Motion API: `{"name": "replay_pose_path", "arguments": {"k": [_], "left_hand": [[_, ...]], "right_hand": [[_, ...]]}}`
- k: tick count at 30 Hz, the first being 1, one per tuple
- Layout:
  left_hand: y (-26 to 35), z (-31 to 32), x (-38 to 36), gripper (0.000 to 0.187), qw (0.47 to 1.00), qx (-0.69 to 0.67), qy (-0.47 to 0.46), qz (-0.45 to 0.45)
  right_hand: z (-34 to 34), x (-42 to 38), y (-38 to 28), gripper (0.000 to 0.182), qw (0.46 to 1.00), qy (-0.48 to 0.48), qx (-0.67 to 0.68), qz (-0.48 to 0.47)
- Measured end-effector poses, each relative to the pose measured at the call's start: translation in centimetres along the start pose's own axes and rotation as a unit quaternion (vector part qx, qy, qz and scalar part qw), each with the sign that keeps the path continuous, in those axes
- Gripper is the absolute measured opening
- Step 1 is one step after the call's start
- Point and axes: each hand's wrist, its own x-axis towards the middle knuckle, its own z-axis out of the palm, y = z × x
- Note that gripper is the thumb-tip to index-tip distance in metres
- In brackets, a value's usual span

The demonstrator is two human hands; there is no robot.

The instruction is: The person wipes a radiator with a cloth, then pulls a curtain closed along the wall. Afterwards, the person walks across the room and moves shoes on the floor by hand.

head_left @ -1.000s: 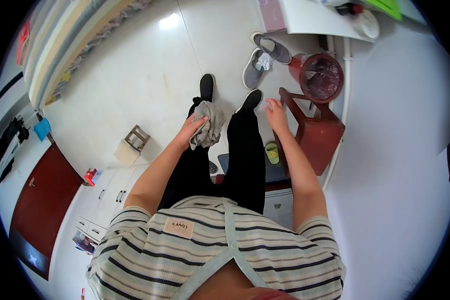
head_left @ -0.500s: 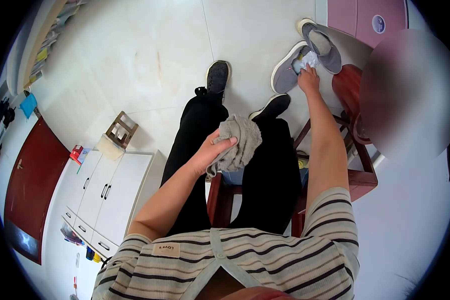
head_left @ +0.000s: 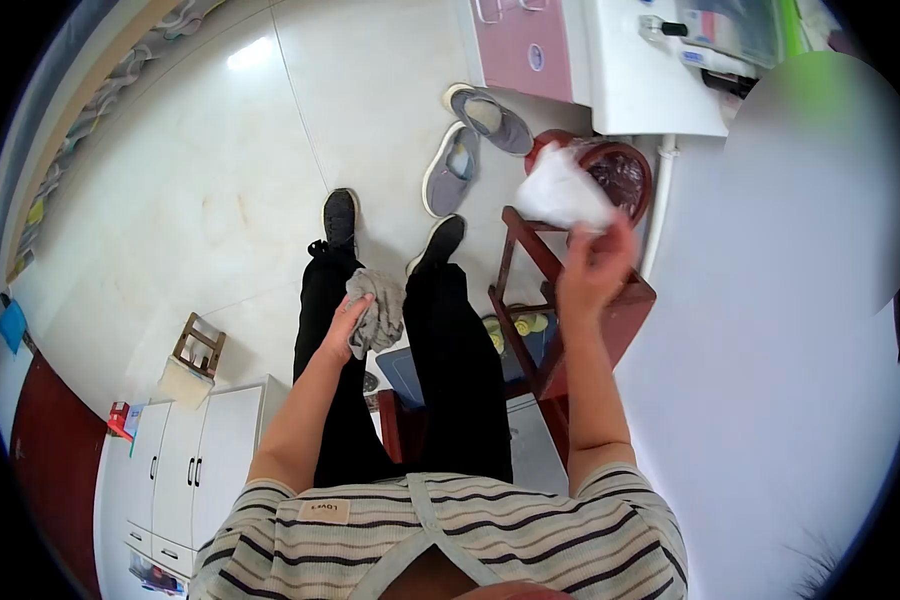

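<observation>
My left hand (head_left: pixel 346 322) is closed round a bunched grey cloth (head_left: pixel 379 312), held above my knees. At the right, my right hand (head_left: pixel 600 262), smeared by motion, pinches a crumpled white sheet (head_left: pixel 562 190), thin like paper or plastic. The sheet overlaps the near side of a dark red bin (head_left: pixel 642 190) with a clear liner in it. Left of the bin, a pair of grey slip-on shoes lies on the floor, one shoe (head_left: pixel 451 170) closer to me and the other shoe (head_left: pixel 495 118) behind it.
A dark red wooden stool (head_left: pixel 610 330) stands under my right forearm. Behind the bin are a pink cabinet (head_left: pixel 525 50) and a white pipe (head_left: pixel 662 200). A small wooden chair (head_left: pixel 200 345) and a white cupboard (head_left: pixel 225 435) stand at the left.
My right hand has lifted the white sheet out of the nearer grey shoe and carried it right, to the bin. My left hand still holds the cloth. The view has swung right.
</observation>
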Motion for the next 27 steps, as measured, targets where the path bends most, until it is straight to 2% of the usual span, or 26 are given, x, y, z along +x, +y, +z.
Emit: {"name": "replay_pose_path", "arguments": {"k": [1, 2, 3, 4, 6, 7, 8, 11, 12, 15, 17, 19, 21, 22, 24, 26, 27], "left_hand": [[-0.3, -0.1, -0.3, 0.044, 1.0, 0.002, -0.003, -0.002], [-0.8, -0.6, -0.1, 0.044, 1.0, -0.002, -0.001, 0.007], [-1.0, -0.9, 0.0, 0.045, 1.0, -0.005, 0.001, 0.017], [-1.1, -1.1, 0.0, 0.046, 1.0, -0.004, -0.007, 0.015], [-1.0, -0.8, -0.7, 0.047, 1.0, -0.001, -0.011, 0.015], [-0.9, -0.9, -1.0, 0.048, 1.0, 0.001, -0.014, 0.014], [-1.0, -1.1, -1.1, 0.048, 1.0, 0.003, -0.008, 0.013], [-1.3, -1.5, -0.9, 0.049, 1.0, 0.009, -0.014, 0.024], [-1.2, -1.4, -0.9, 0.049, 1.0, 0.008, -0.019, 0.023], [-0.7, -0.5, -0.9, 0.05, 1.0, 0.009, -0.014, 0.014], [0.2, 0.6, -0.8, 0.053, 1.0, 0.019, -0.013, -0.005], [1.3, 2.0, -0.2, 0.053, 1.0, 0.02, 0.005, -0.015], [2.3, 2.5, 1.1, 0.052, 0.998, 0.05, -0.025, -0.029], [2.7, 3.2, 1.8, 0.047, 0.998, 0.047, -0.022, -0.021], [3.0, 3.9, 3.2, 0.046, 0.997, 0.067, -0.028, -0.008], [3.6, 4.9, 3.9, 0.043, 0.994, 0.106, -0.029, 0.022], [3.4, 4.8, 4.5, 0.042, 0.994, 0.097, -0.04, 0.008]], "right_hand": [[-1.8, 2.2, -1.5, 0.04, 0.992, 0.046, -0.045, -0.107], [-2.2, 4.8, -3.4, 0.036, 0.972, 0.115, -0.028, -0.203], [-2.7, 6.9, -4.6, 0.034, 0.952, 0.167, -0.07, -0.246], [-3.1, 9.0, -4.7, 0.033, 0.931, 0.177, -0.151, -0.283], [-2.5, 13.1, -4.6, 0.032, 0.899, 0.092, -0.238, -0.357], [-1.2, 14.4, -3.9, 0.032, 0.928, 0.032, -0.199, -0.313], [-0.2, 15.4, -3.1, 0.033, 0.935, -0.041, -0.212, -0.282], [1.4, 14.7, -2.3, 0.032, 0.946, -0.026, -0.193, -0.258], [1.4, 14.0, -2.6, 0.031, 0.932, 0.012, -0.192, -0.307], [1.3, 8.8, -1.0, 0.026, 0.931, 0.013, -0.194, -0.308], [2.7, 4.3, 0.5, 0.022, 0.96, -0.14, -0.133, -0.201], [6.1, -0.2, 4.9, 0.018, 0.965, -0.252, -0.064, -0.043], [10.2, -4.5, 12.6, 0.02, 0.949, -0.282, 0.059, 0.13], [12.2, -5.8, 15.9, 0.02, 0.947, -0.288, 0.062, 0.132], [16.1, -7.1, 22.6, 0.026, 0.916, -0.349, -0.002, 0.199], [20.5, -7.0, 28.5, 0.036, 0.9, -0.339, -0.023, 0.274], [22.5, -6.2, 30.1, 0.041, 0.913, -0.318, -0.071, 0.244]]}}
